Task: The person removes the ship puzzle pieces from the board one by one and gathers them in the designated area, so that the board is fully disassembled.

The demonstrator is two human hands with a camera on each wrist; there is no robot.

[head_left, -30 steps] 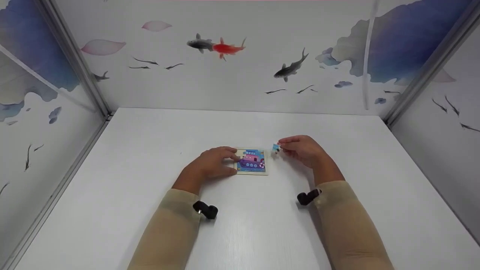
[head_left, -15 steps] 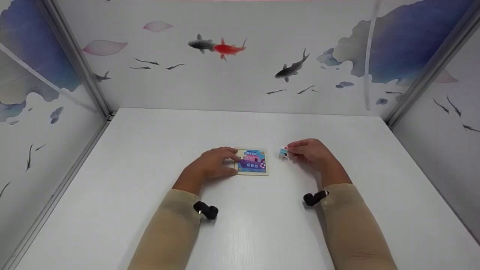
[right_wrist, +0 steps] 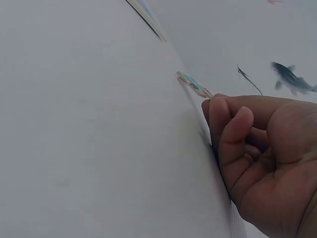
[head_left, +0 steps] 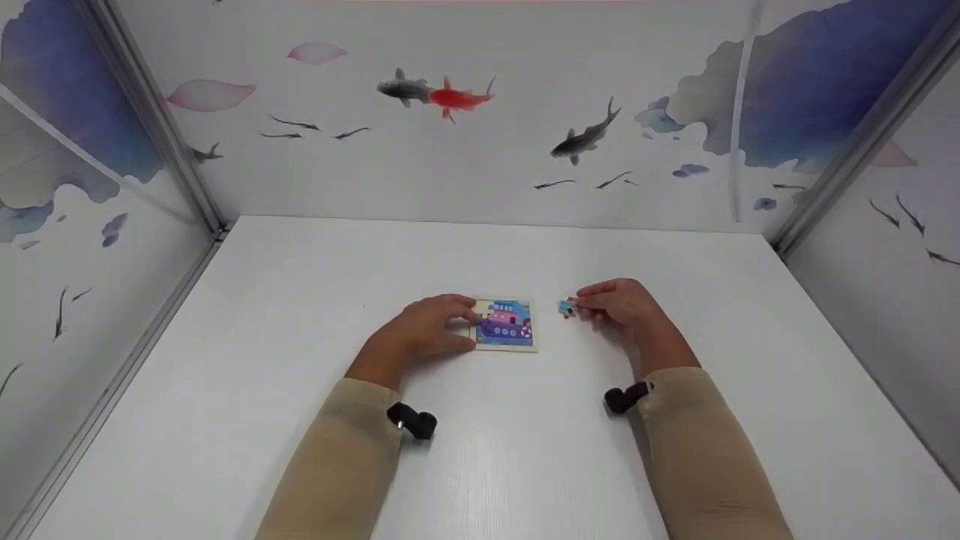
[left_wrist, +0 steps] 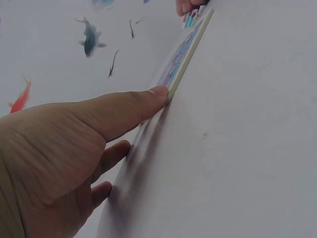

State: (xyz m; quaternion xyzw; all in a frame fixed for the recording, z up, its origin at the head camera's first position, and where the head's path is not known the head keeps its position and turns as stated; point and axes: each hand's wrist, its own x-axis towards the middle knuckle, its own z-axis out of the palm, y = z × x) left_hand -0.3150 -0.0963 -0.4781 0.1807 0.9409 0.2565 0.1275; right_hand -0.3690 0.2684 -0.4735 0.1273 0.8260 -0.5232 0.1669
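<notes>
A small square jigsaw puzzle [head_left: 506,325] with a pale wooden frame and a pink and purple ship picture lies on the white table. My left hand [head_left: 431,326] holds it by the left side, thumb at the near corner and fingertips at the far corner and over the picture. In the left wrist view the thumb [left_wrist: 131,111] presses at the frame's edge. To the right of the puzzle, my right hand [head_left: 616,304] pinches a small blue, white and red puzzle piece [head_left: 566,307] between thumb and forefinger. The right wrist view shows the piece [right_wrist: 194,85] sticking out from the fingertips, tilted, close over the table.
The white table [head_left: 465,450] is bounded by a back wall [head_left: 480,172] and side walls printed with fish and leaves. Metal posts [head_left: 161,127] stand at the back corners. Each sleeve cuff carries a black wrist camera [head_left: 412,421].
My right hand has shifted right, away from the puzzle, with the piece in its fingers. The piece now sits lower and flatter. My left hand and the puzzle have stayed in place.
</notes>
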